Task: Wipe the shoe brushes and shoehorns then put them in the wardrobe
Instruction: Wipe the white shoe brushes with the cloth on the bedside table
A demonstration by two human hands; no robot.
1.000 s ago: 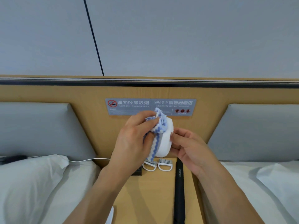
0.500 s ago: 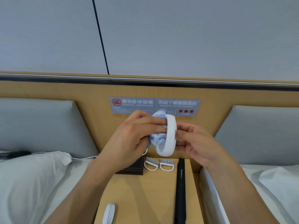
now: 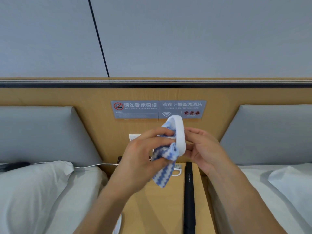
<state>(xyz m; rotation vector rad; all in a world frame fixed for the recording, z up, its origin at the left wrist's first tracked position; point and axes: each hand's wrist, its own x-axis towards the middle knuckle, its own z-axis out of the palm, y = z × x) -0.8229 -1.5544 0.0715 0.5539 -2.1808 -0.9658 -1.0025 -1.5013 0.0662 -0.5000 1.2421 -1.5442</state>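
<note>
I hold a white oval shoe brush (image 3: 180, 132) upright in front of the headboard, its edge facing me. My right hand (image 3: 202, 149) grips it from the right. My left hand (image 3: 143, 154) presses a blue-and-white zigzag cloth (image 3: 166, 166) against the brush's left side, with the cloth's tail hanging down. On the wooden bedside table (image 3: 162, 208) lie a small white brush (image 3: 177, 170), partly hidden by the cloth, and a long black shoehorn (image 3: 189, 196). Another white brush (image 3: 118, 224) shows at the table's near left edge, under my left arm.
Two beds with white pillows (image 3: 33, 188) flank the narrow table. Grey padded headboard panels (image 3: 270, 132) and a wooden panel with grey signs (image 3: 158, 109) stand behind. A white cable (image 3: 94, 166) runs over the left bed. A dark box (image 3: 120, 160) sits behind my left hand.
The cloth has slid down the brush's left side and its tail now hangs below my left hand. It covers one of the two small brushes on the table.
</note>
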